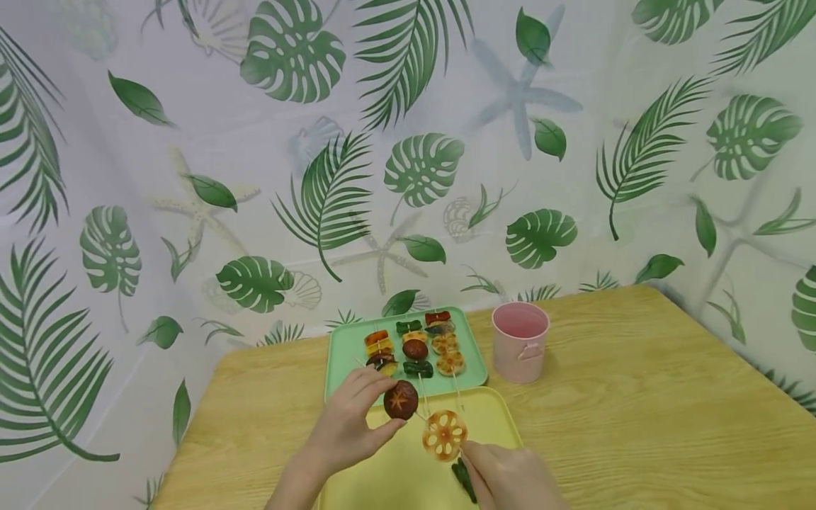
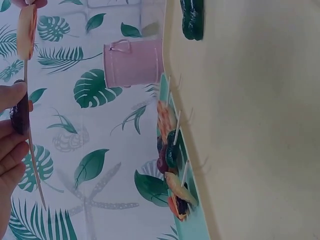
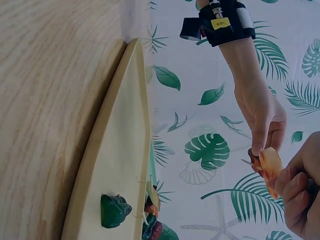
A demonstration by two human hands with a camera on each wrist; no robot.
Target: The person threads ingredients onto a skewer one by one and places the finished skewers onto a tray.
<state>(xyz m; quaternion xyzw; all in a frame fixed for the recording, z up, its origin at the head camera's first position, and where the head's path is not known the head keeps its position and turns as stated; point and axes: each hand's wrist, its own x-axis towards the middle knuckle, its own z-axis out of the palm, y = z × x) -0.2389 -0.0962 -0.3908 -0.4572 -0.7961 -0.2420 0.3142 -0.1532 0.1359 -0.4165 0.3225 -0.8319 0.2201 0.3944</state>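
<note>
My left hand (image 1: 347,418) pinches a toy shiitake mushroom (image 1: 401,400), dark brown with a star cut, between thumb and fingers. A thin wooden skewer (image 2: 35,165) runs along the mushroom, its pointed end sticking out past it in the left wrist view. On the same skewer sits a toy lotus root slice (image 1: 445,435), round and holed. My right hand (image 1: 510,474) grips the skewer's other end, fingers right at the slice's edge. Both hands hold these above the yellow tray (image 1: 382,482). A dark green pepper piece (image 3: 115,210) lies on that tray, near my right hand in the head view.
Behind the yellow tray, a mint green tray (image 1: 344,347) carries three loaded food skewers (image 1: 417,347). A pink bucket (image 1: 520,347) stands to its right. All rest on a wooden table (image 1: 637,397) against a leaf-patterned cloth (image 1: 414,212).
</note>
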